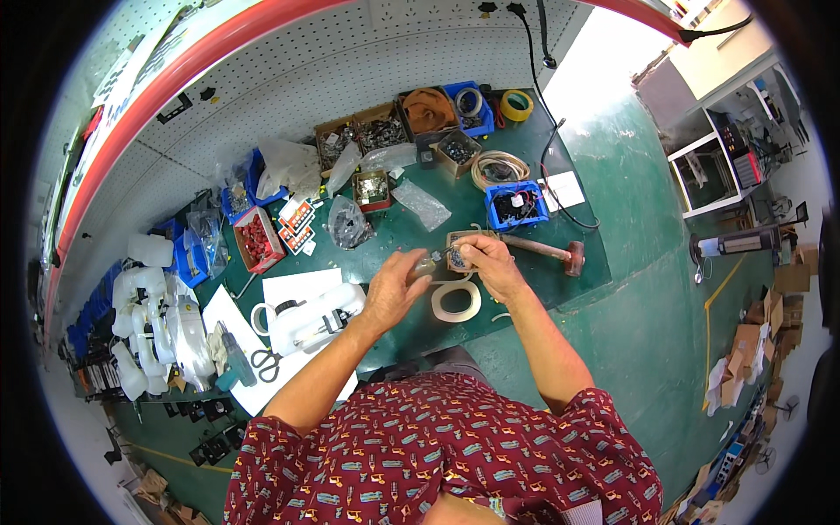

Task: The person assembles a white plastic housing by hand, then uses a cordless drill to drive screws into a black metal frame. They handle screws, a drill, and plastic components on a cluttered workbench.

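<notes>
Part (427,264), small and greyish, sits in the left hand (394,290), its nearer hand, fingers closed on it; the right hand (493,266) pinches just rightward, on what I cannot tell. Its long axis is unclear. 1 tape roll (456,318) lies bodyward, 1 hammer (544,250) right.

On the workbench (394,232), just in front of a small box (452,238), a tape roll (455,317); right of both, a mallet (542,250); behind it, a bin (518,227); behind the bin, a cable coil (480,175); at left, on paper sheets (302,376), a jug (306,324), with scissors (272,356) beside it.
</notes>
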Available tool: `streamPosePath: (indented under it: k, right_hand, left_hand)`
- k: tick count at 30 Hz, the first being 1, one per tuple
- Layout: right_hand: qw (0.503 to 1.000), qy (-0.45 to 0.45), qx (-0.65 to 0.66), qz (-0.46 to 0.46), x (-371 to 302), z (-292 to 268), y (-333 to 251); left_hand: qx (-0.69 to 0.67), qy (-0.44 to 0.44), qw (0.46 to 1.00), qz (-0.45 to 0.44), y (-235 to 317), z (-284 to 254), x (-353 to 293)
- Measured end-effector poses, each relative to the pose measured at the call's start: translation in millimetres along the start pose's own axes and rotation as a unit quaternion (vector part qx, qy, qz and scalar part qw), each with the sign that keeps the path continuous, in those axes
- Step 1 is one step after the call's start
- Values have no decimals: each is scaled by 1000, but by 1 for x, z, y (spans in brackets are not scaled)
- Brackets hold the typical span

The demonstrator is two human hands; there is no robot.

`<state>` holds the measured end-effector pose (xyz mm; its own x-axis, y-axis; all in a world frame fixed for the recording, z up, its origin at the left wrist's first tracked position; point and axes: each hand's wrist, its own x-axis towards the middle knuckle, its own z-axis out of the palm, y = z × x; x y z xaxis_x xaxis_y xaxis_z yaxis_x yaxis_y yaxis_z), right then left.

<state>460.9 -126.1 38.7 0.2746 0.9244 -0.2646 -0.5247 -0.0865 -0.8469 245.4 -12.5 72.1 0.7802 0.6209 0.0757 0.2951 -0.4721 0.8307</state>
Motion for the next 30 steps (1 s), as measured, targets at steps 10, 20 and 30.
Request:
streamPosePath:
  k: [10,20,30]
  right_hand:
    - [994,-5,-111,14,0,5,-11]
    - [991,-1,-130,33,3,9,-8]
    - [991,3,-121,61,0,13,-12]
  left_hand:
    - [114,-53,992,2,16,-31,9]
    - [175,-60,981,60,15,-44,15]
    - [190,-71,978,57,15,-47,16]
